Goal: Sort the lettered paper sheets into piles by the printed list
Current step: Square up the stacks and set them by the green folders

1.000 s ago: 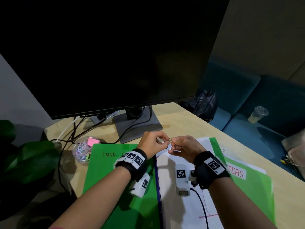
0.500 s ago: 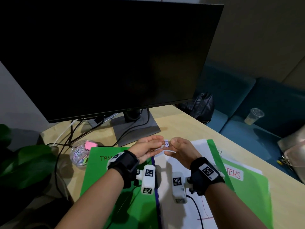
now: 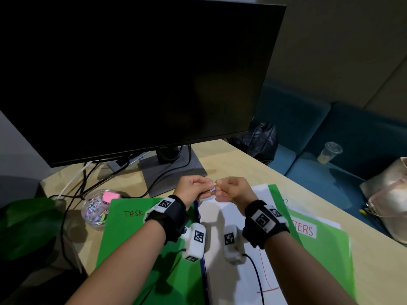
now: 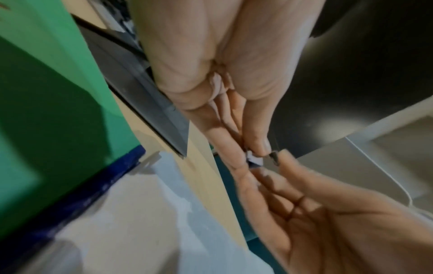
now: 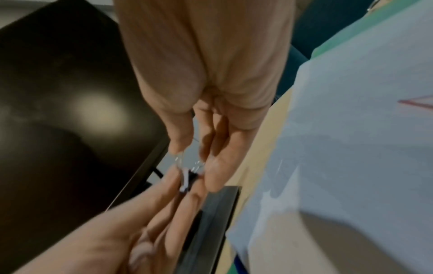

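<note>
Both hands meet above the far edge of the white sheets (image 3: 233, 245), just in front of the monitor stand. Between them is a small binder clip (image 3: 213, 189), white and dark blue with wire handles. My left hand (image 3: 208, 186) pinches its body (image 4: 254, 159) between thumb and fingers. My right hand (image 3: 221, 187) pinches the clip's wire handles (image 5: 188, 164) with thumb and fingertips. The sheets, marked with red lines, lie between a green folder lettered "TASK" (image 3: 132, 230) and a green folder with a white label ending "TERS" (image 3: 326, 249).
A large dark monitor (image 3: 136, 73) on a grey stand (image 3: 174, 170) fills the back, with cables (image 3: 88, 181) trailing left. A clear bowl of clips with a pink note (image 3: 97, 208) sits by a plant (image 3: 24, 227). A black bag (image 3: 262, 137), cup (image 3: 330, 151) and handbag (image 3: 389, 199) lie right.
Half a second ago the left hand lay flatter with the clip at its fingertips; now both hands have curled and pinch the clip between them. The hands stay over the same spot.
</note>
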Available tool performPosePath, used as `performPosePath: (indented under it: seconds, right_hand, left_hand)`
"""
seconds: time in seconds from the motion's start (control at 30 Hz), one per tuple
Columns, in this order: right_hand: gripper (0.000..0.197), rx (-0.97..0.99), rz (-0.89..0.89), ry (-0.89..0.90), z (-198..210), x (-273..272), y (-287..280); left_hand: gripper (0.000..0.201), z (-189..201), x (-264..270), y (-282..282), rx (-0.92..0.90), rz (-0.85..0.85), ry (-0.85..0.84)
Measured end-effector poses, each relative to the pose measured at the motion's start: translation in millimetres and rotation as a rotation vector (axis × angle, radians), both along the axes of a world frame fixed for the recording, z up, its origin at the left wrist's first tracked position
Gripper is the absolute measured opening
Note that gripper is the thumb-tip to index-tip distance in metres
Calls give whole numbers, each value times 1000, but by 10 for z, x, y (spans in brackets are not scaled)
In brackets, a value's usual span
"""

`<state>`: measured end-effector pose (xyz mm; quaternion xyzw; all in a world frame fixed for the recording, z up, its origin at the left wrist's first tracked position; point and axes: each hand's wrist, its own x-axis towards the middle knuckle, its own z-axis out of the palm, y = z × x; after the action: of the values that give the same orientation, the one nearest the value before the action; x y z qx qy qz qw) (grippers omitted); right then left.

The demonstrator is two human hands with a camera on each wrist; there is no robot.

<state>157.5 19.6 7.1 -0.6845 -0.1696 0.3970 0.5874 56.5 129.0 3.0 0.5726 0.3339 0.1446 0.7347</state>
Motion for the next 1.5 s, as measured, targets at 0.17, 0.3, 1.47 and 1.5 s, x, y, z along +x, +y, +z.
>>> performPosePath:
  seconds: [0.17,0.3,1.47,1.5]
  right_hand:
    - [14,52,70,163,35,218,-58]
    - [15,57,101,188,9,367,-69]
    - [59,-934,-155,-678,-69,548,-495]
    - [63,-1000,-230,-535,-81,488,-691]
  left_hand:
    - [12,4,84,48,8,-104,-21]
    - [14,-3,169,175,135,-197,38]
    - [70,-89,-1249,538,718,342,1011]
    - [77,-57,-1537,495,671,398,1132]
